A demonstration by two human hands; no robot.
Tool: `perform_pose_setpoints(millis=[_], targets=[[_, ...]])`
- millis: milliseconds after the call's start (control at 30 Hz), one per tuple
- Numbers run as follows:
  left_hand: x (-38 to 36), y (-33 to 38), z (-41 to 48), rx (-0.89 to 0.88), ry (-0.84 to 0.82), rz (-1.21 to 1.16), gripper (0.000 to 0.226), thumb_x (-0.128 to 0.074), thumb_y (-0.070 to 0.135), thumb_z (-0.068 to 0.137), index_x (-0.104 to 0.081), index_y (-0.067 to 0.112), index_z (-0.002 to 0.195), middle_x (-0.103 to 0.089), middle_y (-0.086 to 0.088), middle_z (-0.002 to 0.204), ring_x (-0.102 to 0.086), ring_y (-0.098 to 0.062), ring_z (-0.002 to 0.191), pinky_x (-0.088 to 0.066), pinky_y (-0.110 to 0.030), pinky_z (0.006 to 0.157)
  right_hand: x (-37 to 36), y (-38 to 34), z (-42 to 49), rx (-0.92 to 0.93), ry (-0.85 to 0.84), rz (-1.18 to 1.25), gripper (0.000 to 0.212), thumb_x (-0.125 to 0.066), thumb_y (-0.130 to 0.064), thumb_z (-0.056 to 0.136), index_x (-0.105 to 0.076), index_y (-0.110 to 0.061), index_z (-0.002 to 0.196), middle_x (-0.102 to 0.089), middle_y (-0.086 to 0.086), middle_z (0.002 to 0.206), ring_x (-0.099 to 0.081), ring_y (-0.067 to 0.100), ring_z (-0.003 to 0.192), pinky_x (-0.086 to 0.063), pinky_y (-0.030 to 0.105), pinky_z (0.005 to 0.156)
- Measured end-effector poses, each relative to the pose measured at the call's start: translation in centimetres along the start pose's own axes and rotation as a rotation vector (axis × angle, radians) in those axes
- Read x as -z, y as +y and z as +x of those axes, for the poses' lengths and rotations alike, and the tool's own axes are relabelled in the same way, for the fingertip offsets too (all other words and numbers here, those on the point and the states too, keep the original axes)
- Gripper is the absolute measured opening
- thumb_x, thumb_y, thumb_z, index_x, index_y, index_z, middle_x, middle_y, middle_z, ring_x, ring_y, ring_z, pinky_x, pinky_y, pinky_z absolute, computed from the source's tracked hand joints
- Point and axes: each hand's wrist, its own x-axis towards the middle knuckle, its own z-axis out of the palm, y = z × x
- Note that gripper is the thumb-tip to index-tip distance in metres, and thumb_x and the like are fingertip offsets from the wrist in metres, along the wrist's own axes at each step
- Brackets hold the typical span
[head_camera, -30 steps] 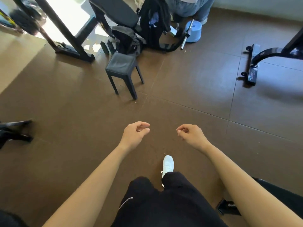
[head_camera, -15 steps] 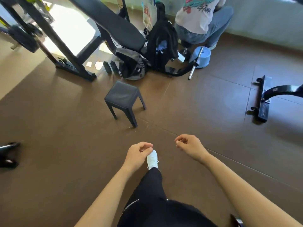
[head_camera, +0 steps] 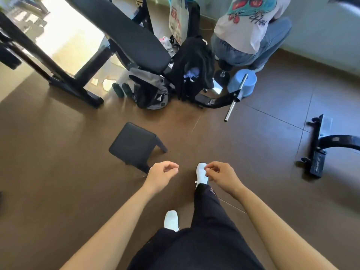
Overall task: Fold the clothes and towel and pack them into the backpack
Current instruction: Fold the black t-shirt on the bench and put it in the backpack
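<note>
A grey and black backpack (head_camera: 151, 90) slumps on the brown floor under the end of a black padded bench (head_camera: 124, 34). Black clothing with a pale print (head_camera: 191, 69) hangs over the bench frame beside it. My left hand (head_camera: 162, 175) and my right hand (head_camera: 222, 177) hang in front of me with loosely curled fingers, holding nothing, well short of the backpack. I see no towel.
A small black stool (head_camera: 134, 143) stands just ahead of my left hand. A person (head_camera: 251, 30) crouches at the back right by a blue bucket (head_camera: 243, 82) and a steel bar (head_camera: 234, 100). A black machine base (head_camera: 319, 151) lies on the right.
I have walked forward: the stool, backpack and bench are nearer and lower in view. My right foot has stepped ahead. Both hands stay loosely curled and hold nothing.
</note>
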Motion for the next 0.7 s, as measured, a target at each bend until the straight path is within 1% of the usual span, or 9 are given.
perform_pose_setpoints(millis=[133, 233, 300, 400, 467, 533, 600, 667, 700], targets=[[0.0, 4.9, 8.2, 0.064, 0.006, -0.001, 0.014, -0.066, 0.026, 0.098, -0.076, 0.024, 0.107, -0.074, 0.005, 0.106, -0.067, -0.015, 0.103, -0.054, -0.033, 0.091, 4.4, -1.6, 9.3, -0.002, -0.059, -0.038, 0.014, -0.06, -0.019, 0.096, -0.074, -0.019, 0.098, -0.075, 0.0, 0.086, -0.071, 0.016, 0.08, -0.059, 0.037, 0.087], [0.2, 8.7, 14.0, 0.09, -0.011, -0.002, 0.011, -0.066, 0.021, 0.097, -0.075, 0.026, 0.101, -0.076, 0.001, 0.102, -0.068, -0.018, 0.096, -0.056, -0.035, 0.09, 7.9, -3.2, 15.7, -0.002, -0.107, -0.074, 0.014, -0.058, -0.021, 0.097, -0.072, -0.024, 0.094, -0.073, -0.004, 0.085, -0.07, 0.015, 0.082, -0.059, 0.039, 0.087], [0.7, 11.6, 18.0, 0.086, -0.006, -0.008, 0.011, -0.068, 0.02, 0.094, -0.075, 0.028, 0.097, -0.077, 0.002, 0.096, -0.068, -0.014, 0.088, -0.054, -0.031, 0.087, 10.6, -4.8, 20.2, -0.004, -0.139, -0.121, 0.014, -0.058, -0.021, 0.097, -0.071, -0.025, 0.092, -0.073, -0.004, 0.084, -0.069, 0.017, 0.084, -0.058, 0.04, 0.088], [2.3, 15.0, 22.7, 0.095, 0.021, -0.04, 0.011, -0.069, 0.02, 0.093, -0.077, 0.023, 0.1, -0.078, 0.004, 0.096, -0.069, -0.012, 0.088, -0.051, -0.023, 0.085, 13.8, -7.4, 25.8, -0.015, -0.171, -0.169, 0.014, -0.059, -0.022, 0.097, -0.071, -0.024, 0.092, -0.073, -0.004, 0.084, -0.069, 0.017, 0.084, -0.059, 0.041, 0.087], [3.5, 16.3, 25.7, 0.113, 0.024, -0.076, 0.012, -0.07, 0.018, 0.092, -0.078, 0.02, 0.101, -0.078, 0.003, 0.096, -0.069, -0.011, 0.085, -0.05, -0.02, 0.081, 15.2, -9.1, 29.5, -0.014, -0.177, -0.189, 0.013, -0.06, -0.023, 0.097, -0.071, -0.026, 0.091, -0.072, -0.004, 0.085, -0.069, 0.016, 0.084, -0.06, 0.04, 0.087], [4.7, 16.9, 29.1, 0.129, 0.018, -0.106, 0.013, -0.07, 0.018, 0.092, -0.079, 0.022, 0.101, -0.078, 0.004, 0.095, -0.069, -0.01, 0.083, -0.052, -0.023, 0.082, 16.1, -10.7, 33.2, -0.022, -0.18, -0.188, 0.013, -0.06, -0.024, 0.098, -0.072, -0.025, 0.093, -0.072, -0.005, 0.086, -0.069, 0.015, 0.083, -0.061, 0.04, 0.086], [6.1, 17.3, 33.2, 0.149, -0.004, -0.125, 0.014, -0.07, 0.017, 0.092, -0.079, 0.023, 0.1, -0.079, 0.003, 0.092, -0.07, -0.013, 0.083, -0.054, -0.031, 0.084, 16.9, -12.4, 37.0, -0.036, -0.182, -0.184, 0.014, -0.059, -0.023, 0.099, -0.073, -0.023, 0.095, -0.072, -0.004, 0.086, -0.069, 0.015, 0.082, -0.061, 0.039, 0.084], [7.7, 18.1, 37.6, 0.163, -0.026, -0.13, 0.012, -0.07, 0.023, 0.088, -0.079, 0.028, 0.095, -0.079, 0.002, 0.087, -0.072, -0.016, 0.082, -0.055, -0.036, 0.086, 17.8, -14.3, 40.4, -0.065, -0.162, -0.179, 0.015, -0.059, -0.022, 0.098, -0.073, -0.022, 0.093, -0.073, -0.002, 0.084, -0.07, 0.016, 0.081, -0.061, 0.038, 0.083], [8.6, 18.5, 39.9, 0.164, -0.033, -0.126, 0.011, -0.07, 0.027, 0.085, -0.079, 0.031, 0.089, -0.079, 0.003, 0.085, -0.072, -0.017, 0.081, -0.056, -0.038, 0.087, 18.2, -15.3, 42.0, -0.076, -0.147, -0.179, 0.015, -0.059, -0.021, 0.097, -0.073, -0.022, 0.091, -0.073, -0.002, 0.082, -0.07, 0.016, 0.08, -0.061, 0.038, 0.082]])
